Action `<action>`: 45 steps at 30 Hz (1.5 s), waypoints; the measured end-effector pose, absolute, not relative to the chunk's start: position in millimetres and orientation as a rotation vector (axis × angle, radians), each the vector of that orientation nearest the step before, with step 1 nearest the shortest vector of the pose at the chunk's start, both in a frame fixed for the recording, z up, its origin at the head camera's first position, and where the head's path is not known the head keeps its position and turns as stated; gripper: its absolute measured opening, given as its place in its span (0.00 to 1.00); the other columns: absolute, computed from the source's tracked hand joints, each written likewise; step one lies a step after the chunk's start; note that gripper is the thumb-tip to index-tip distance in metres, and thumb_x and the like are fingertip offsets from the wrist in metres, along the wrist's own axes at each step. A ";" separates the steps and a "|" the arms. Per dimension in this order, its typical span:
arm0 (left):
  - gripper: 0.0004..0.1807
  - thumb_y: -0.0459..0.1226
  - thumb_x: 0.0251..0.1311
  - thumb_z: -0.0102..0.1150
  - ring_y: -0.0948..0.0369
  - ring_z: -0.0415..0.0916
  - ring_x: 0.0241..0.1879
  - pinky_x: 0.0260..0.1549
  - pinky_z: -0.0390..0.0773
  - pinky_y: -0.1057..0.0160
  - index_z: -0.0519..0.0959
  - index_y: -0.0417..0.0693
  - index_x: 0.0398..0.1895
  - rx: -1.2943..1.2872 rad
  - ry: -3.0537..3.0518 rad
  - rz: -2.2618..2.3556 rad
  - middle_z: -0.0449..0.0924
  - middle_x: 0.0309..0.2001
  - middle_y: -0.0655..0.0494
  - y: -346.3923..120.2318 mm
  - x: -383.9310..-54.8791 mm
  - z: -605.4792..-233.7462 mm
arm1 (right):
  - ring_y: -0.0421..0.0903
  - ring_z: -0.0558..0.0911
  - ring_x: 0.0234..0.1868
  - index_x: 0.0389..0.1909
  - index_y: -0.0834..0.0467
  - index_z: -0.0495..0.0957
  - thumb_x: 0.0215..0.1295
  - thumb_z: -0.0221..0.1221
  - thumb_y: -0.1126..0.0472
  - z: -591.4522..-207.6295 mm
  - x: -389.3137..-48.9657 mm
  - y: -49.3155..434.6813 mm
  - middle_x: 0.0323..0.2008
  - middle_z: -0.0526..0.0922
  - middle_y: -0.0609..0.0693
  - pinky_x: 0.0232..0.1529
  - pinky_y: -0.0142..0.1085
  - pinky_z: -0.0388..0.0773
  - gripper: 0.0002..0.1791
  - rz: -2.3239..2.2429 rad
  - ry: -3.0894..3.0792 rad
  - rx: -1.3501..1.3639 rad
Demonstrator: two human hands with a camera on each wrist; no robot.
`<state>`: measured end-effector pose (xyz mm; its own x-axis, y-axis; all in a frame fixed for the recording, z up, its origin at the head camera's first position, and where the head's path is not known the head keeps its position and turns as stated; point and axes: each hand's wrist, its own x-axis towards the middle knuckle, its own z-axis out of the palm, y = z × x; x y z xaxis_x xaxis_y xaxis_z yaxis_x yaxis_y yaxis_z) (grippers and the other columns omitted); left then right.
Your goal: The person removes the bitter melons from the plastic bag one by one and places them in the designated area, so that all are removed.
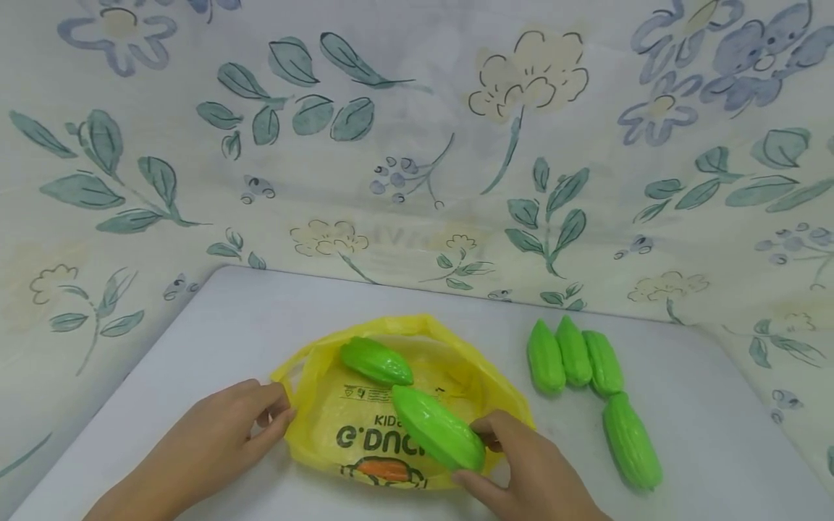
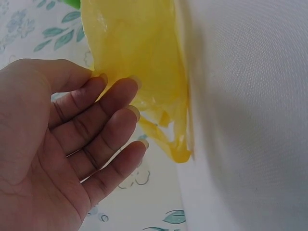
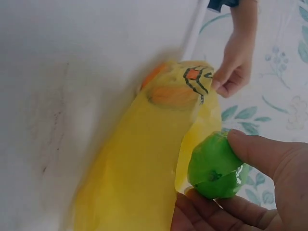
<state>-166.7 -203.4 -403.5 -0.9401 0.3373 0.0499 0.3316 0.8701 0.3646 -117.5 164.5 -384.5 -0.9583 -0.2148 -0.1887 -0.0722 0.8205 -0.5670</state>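
Observation:
A yellow plastic bag (image 1: 417, 325) with dark lettering lies on the white table, its mouth spread wide. My left hand (image 1: 228, 420) pinches its left rim between thumb and index finger, the other fingers loosely bent in the left wrist view. My right hand (image 1: 528, 463) grips one end of a shiny green ridged toy vegetable (image 1: 438, 427), thumb on one side and fingers on the other. This piece slants over the bag's opening. Another green toy vegetable (image 1: 376, 360) lies inside the bag near its far side. Orange patches (image 3: 173, 96) show on the bag's front.
Right of the bag, three green toy vegetables (image 1: 575, 352) lie side by side on the table (image 1: 704, 405), with another one (image 1: 632, 441) nearer me touching the group's end. Floral cloth (image 1: 417, 166) hangs behind the table and along its sides.

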 end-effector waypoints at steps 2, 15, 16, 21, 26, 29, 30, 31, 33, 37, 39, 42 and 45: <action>0.07 0.41 0.66 0.68 0.67 0.68 0.30 0.32 0.77 0.63 0.78 0.63 0.33 0.532 3.014 0.578 0.73 0.29 0.71 -203.0 -167.4 -403.4 | 0.43 0.82 0.50 0.56 0.46 0.76 0.57 0.72 0.34 -385.1 -113.6 168.9 0.48 0.82 0.37 0.52 0.51 0.82 0.32 -0.843 2.796 -0.227; 0.06 0.42 0.66 0.68 0.66 0.68 0.30 0.31 0.77 0.64 0.79 0.62 0.34 0.481 2.988 0.559 0.74 0.30 0.68 -201.1 -167.7 -403.3 | 0.34 0.84 0.50 0.53 0.40 0.76 0.58 0.69 0.31 -385.0 -91.5 198.4 0.48 0.81 0.26 0.52 0.41 0.84 0.28 -0.979 2.942 -0.225; 0.06 0.42 0.66 0.68 0.66 0.68 0.30 0.32 0.78 0.63 0.79 0.62 0.34 0.490 2.994 0.560 0.74 0.30 0.69 -201.5 -167.5 -403.6 | 0.34 0.84 0.50 0.53 0.40 0.76 0.58 0.69 0.31 -384.7 -90.5 200.1 0.47 0.81 0.26 0.52 0.40 0.84 0.28 -0.990 2.938 -0.203; 0.05 0.42 0.66 0.68 0.67 0.69 0.31 0.34 0.79 0.62 0.79 0.61 0.34 0.495 3.000 0.556 0.75 0.30 0.69 -201.9 -167.6 -404.6 | 0.32 0.83 0.50 0.53 0.40 0.77 0.56 0.73 0.35 -384.9 -84.6 207.4 0.46 0.82 0.26 0.54 0.41 0.83 0.28 -1.041 2.938 -0.091; 0.06 0.42 0.66 0.68 0.67 0.69 0.31 0.34 0.79 0.62 0.79 0.61 0.34 0.483 2.996 0.543 0.74 0.30 0.69 -201.0 -167.8 -404.6 | 0.34 0.84 0.50 0.53 0.42 0.78 0.54 0.78 0.44 -388.6 -79.3 217.1 0.48 0.83 0.30 0.54 0.42 0.83 0.28 -1.066 3.003 0.028; 0.06 0.42 0.66 0.68 0.67 0.69 0.31 0.35 0.80 0.62 0.79 0.61 0.35 0.471 2.990 0.534 0.75 0.31 0.68 -200.1 -168.4 -403.9 | 0.40 0.85 0.50 0.54 0.47 0.78 0.55 0.79 0.45 -391.9 -76.8 226.1 0.50 0.84 0.37 0.52 0.46 0.84 0.29 -1.019 3.067 0.087; 0.06 0.42 0.66 0.68 0.66 0.69 0.31 0.35 0.80 0.62 0.79 0.61 0.35 0.467 2.986 0.530 0.75 0.31 0.68 -199.8 -168.8 -403.6 | 0.43 0.86 0.50 0.54 0.49 0.78 0.55 0.79 0.46 -393.1 -75.8 229.6 0.51 0.85 0.39 0.52 0.47 0.84 0.29 -1.001 3.090 0.105; 0.06 0.42 0.66 0.68 0.66 0.69 0.31 0.35 0.80 0.61 0.79 0.60 0.35 0.460 2.980 0.528 0.75 0.31 0.68 -199.5 -169.3 -403.3 | 0.46 0.86 0.50 0.55 0.51 0.78 0.55 0.78 0.46 -394.5 -74.9 233.3 0.51 0.85 0.42 0.51 0.48 0.85 0.30 -0.985 3.111 0.114; 0.05 0.43 0.66 0.68 0.66 0.69 0.31 0.35 0.80 0.61 0.79 0.60 0.36 0.452 2.974 0.524 0.75 0.31 0.68 -199.2 -169.7 -403.1 | 0.50 0.87 0.51 0.56 0.54 0.78 0.56 0.78 0.44 -396.4 -73.0 239.7 0.52 0.86 0.46 0.51 0.52 0.84 0.32 -0.945 3.132 0.155; 0.05 0.42 0.66 0.68 0.66 0.69 0.31 0.35 0.80 0.62 0.79 0.60 0.36 0.441 2.965 0.529 0.74 0.31 0.67 -199.1 -169.9 -403.3 | 0.56 0.85 0.54 0.60 0.57 0.76 0.56 0.76 0.39 -399.4 -70.4 250.7 0.54 0.86 0.51 0.54 0.56 0.82 0.37 -0.844 3.140 0.247; 0.05 0.42 0.66 0.68 0.66 0.69 0.31 0.34 0.80 0.62 0.79 0.60 0.35 0.441 2.966 0.533 0.74 0.31 0.67 -199.2 -169.8 -403.7 | 0.58 0.84 0.56 0.61 0.57 0.75 0.56 0.75 0.38 -399.8 -69.9 255.6 0.55 0.85 0.54 0.56 0.58 0.80 0.40 -0.800 3.115 0.302; 0.05 0.42 0.66 0.68 0.66 0.69 0.31 0.34 0.79 0.62 0.79 0.61 0.35 0.440 2.966 0.538 0.74 0.30 0.67 -199.4 -169.9 -404.2 | 0.60 0.82 0.58 0.64 0.59 0.73 0.57 0.73 0.34 -400.2 -70.9 263.6 0.57 0.84 0.56 0.59 0.59 0.78 0.44 -0.750 3.054 0.386; 0.05 0.43 0.67 0.68 0.66 0.69 0.31 0.34 0.79 0.62 0.79 0.61 0.36 0.438 2.964 0.534 0.74 0.31 0.67 -199.3 -170.5 -404.5 | 0.60 0.83 0.57 0.64 0.60 0.71 0.57 0.73 0.33 -401.1 -72.2 270.4 0.57 0.84 0.56 0.58 0.59 0.78 0.46 -0.749 3.011 0.447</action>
